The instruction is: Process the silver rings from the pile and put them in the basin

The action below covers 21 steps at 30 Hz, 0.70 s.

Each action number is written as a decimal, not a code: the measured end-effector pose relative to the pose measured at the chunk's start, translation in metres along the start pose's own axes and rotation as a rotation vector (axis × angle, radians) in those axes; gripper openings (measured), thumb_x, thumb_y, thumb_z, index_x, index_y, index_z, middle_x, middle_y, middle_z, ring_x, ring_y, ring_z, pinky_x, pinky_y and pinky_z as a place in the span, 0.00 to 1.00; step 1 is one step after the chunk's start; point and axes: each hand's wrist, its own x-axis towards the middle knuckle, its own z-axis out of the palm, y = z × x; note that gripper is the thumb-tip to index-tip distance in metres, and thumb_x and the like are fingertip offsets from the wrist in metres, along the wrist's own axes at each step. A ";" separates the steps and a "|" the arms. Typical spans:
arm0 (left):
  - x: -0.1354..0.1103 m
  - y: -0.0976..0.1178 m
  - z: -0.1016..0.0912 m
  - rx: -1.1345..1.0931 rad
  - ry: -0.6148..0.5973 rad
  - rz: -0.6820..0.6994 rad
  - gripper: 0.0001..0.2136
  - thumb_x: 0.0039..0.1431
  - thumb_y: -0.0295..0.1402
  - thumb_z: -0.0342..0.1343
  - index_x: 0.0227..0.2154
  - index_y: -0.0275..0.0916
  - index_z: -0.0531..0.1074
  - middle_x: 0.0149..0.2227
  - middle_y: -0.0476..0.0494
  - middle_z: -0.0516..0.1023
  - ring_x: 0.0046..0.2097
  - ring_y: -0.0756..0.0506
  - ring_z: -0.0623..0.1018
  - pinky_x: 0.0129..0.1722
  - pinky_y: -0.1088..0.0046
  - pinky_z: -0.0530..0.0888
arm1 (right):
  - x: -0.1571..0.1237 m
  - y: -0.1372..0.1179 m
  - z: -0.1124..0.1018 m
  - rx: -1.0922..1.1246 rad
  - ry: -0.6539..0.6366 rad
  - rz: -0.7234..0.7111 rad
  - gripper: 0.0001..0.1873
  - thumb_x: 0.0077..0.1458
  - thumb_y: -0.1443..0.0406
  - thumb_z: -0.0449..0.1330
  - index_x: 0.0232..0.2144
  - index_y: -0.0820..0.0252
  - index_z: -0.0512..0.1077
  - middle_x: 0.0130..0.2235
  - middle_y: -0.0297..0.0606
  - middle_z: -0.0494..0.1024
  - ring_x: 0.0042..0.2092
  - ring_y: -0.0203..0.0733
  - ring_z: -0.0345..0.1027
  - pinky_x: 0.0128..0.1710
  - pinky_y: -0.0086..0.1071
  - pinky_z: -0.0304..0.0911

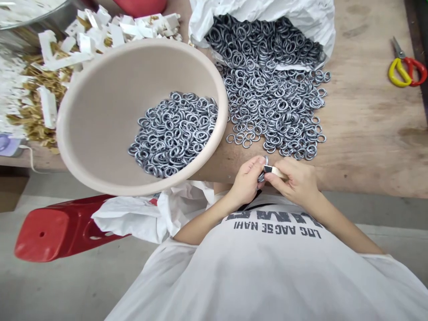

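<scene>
At the table's front edge, my left hand (247,180) is closed, its fingers pinching one or more grey metal rings (266,161). My right hand (297,177) grips a small pale tool with a dark flat end (268,169), which meets the rings between my hands. How far the tool touches them is hard to see. Just beyond my hands spreads a pile of loose metal rings (277,104), spilling from a white sack (329,26). To the left, a large beige basin (103,89) holds a heap of similar rings (177,133).
Scissors with yellow and red handles (399,67) lie at the far right. White and brown pieces (50,107) are heaped behind and left of the basin, near a metal bowl (40,24). A red stool (43,234) and a white plastic bag (133,218) are below the table (368,147).
</scene>
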 end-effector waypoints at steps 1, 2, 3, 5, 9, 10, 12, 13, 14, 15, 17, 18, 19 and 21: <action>0.000 0.001 -0.001 0.004 -0.004 -0.002 0.18 0.60 0.46 0.59 0.27 0.38 0.62 0.20 0.58 0.59 0.18 0.58 0.54 0.16 0.83 0.55 | 0.000 0.000 0.000 0.010 -0.009 0.007 0.21 0.64 0.52 0.57 0.24 0.58 0.67 0.25 0.33 0.69 0.28 0.35 0.60 0.29 0.32 0.49; -0.001 0.001 -0.002 0.008 -0.010 -0.007 0.18 0.60 0.47 0.59 0.28 0.39 0.62 0.20 0.58 0.59 0.18 0.58 0.55 0.16 0.83 0.55 | 0.000 0.001 -0.001 0.025 -0.022 0.014 0.21 0.64 0.52 0.57 0.24 0.58 0.67 0.25 0.33 0.69 0.28 0.35 0.60 0.29 0.32 0.49; -0.002 0.002 -0.003 0.016 -0.020 -0.014 0.19 0.60 0.48 0.59 0.28 0.39 0.62 0.20 0.58 0.60 0.18 0.57 0.55 0.16 0.83 0.54 | 0.000 0.002 -0.001 0.047 -0.036 0.025 0.21 0.64 0.52 0.57 0.24 0.58 0.67 0.25 0.33 0.69 0.28 0.35 0.61 0.29 0.32 0.50; -0.005 0.002 -0.005 0.055 -0.064 -0.021 0.20 0.60 0.49 0.59 0.27 0.38 0.63 0.20 0.56 0.63 0.19 0.57 0.57 0.17 0.83 0.54 | 0.002 0.010 -0.002 0.101 -0.055 0.080 0.22 0.66 0.52 0.55 0.24 0.58 0.68 0.25 0.32 0.68 0.28 0.35 0.61 0.29 0.31 0.50; -0.012 0.004 -0.009 0.100 -0.183 -0.019 0.20 0.61 0.48 0.58 0.26 0.37 0.64 0.22 0.52 0.67 0.20 0.58 0.58 0.18 0.83 0.54 | 0.014 0.029 0.003 0.068 0.003 0.302 0.22 0.68 0.50 0.51 0.29 0.57 0.71 0.26 0.33 0.71 0.29 0.38 0.63 0.30 0.32 0.52; -0.013 0.005 -0.011 0.075 -0.177 -0.023 0.20 0.62 0.47 0.58 0.25 0.37 0.63 0.22 0.52 0.67 0.19 0.58 0.58 0.17 0.83 0.53 | 0.019 0.032 0.006 0.012 0.001 0.320 0.20 0.67 0.50 0.52 0.33 0.57 0.74 0.29 0.35 0.75 0.31 0.40 0.66 0.31 0.32 0.53; -0.012 0.008 -0.018 0.006 -0.112 -0.037 0.18 0.60 0.45 0.60 0.26 0.37 0.64 0.22 0.52 0.67 0.18 0.58 0.58 0.16 0.83 0.53 | 0.028 0.033 0.013 -0.132 -0.046 0.299 0.17 0.65 0.51 0.57 0.44 0.55 0.75 0.39 0.38 0.79 0.38 0.44 0.70 0.33 0.33 0.53; -0.012 0.010 -0.022 -0.021 -0.072 -0.045 0.16 0.59 0.44 0.61 0.28 0.37 0.66 0.22 0.53 0.68 0.18 0.58 0.59 0.16 0.83 0.53 | 0.032 0.032 0.017 -0.212 -0.083 0.285 0.17 0.64 0.52 0.58 0.47 0.54 0.75 0.43 0.40 0.79 0.40 0.45 0.71 0.32 0.33 0.52; -0.011 0.012 -0.027 -0.041 -0.036 -0.050 0.14 0.59 0.43 0.61 0.31 0.36 0.69 0.22 0.53 0.68 0.17 0.58 0.59 0.16 0.83 0.53 | 0.036 0.030 0.022 -0.289 -0.118 0.279 0.17 0.63 0.53 0.59 0.49 0.54 0.74 0.45 0.41 0.79 0.40 0.46 0.71 0.32 0.33 0.51; -0.010 0.014 -0.032 -0.055 -0.005 -0.051 0.12 0.58 0.41 0.61 0.35 0.36 0.71 0.22 0.53 0.69 0.17 0.58 0.60 0.15 0.83 0.53 | 0.040 0.029 0.026 -0.357 -0.149 0.282 0.16 0.63 0.54 0.59 0.49 0.54 0.74 0.46 0.41 0.79 0.39 0.46 0.71 0.30 0.34 0.49; -0.009 0.018 -0.042 -0.079 0.057 -0.030 0.11 0.57 0.37 0.60 0.40 0.37 0.72 0.23 0.53 0.70 0.17 0.57 0.61 0.15 0.83 0.54 | 0.045 0.029 0.031 -0.436 -0.180 0.294 0.14 0.63 0.55 0.59 0.46 0.54 0.76 0.44 0.42 0.78 0.36 0.46 0.71 0.29 0.34 0.45; -0.009 0.019 -0.046 -0.094 0.087 -0.015 0.11 0.55 0.35 0.59 0.40 0.37 0.72 0.24 0.53 0.71 0.17 0.57 0.62 0.15 0.83 0.54 | 0.046 0.030 0.033 -0.440 -0.181 0.293 0.13 0.63 0.55 0.59 0.44 0.55 0.77 0.43 0.42 0.78 0.36 0.46 0.71 0.29 0.34 0.45; -0.008 0.020 -0.050 -0.113 0.111 -0.004 0.09 0.55 0.35 0.59 0.37 0.38 0.71 0.24 0.53 0.71 0.18 0.56 0.63 0.15 0.83 0.55 | 0.048 0.032 0.034 -0.423 -0.176 0.287 0.13 0.63 0.55 0.59 0.42 0.55 0.77 0.43 0.41 0.78 0.37 0.46 0.71 0.29 0.34 0.45; -0.007 0.020 -0.054 -0.148 0.134 0.003 0.08 0.54 0.37 0.58 0.33 0.38 0.69 0.25 0.52 0.71 0.19 0.56 0.66 0.15 0.82 0.56 | 0.049 0.037 0.033 -0.354 -0.148 0.279 0.13 0.62 0.54 0.61 0.40 0.55 0.78 0.40 0.40 0.78 0.38 0.46 0.71 0.31 0.34 0.48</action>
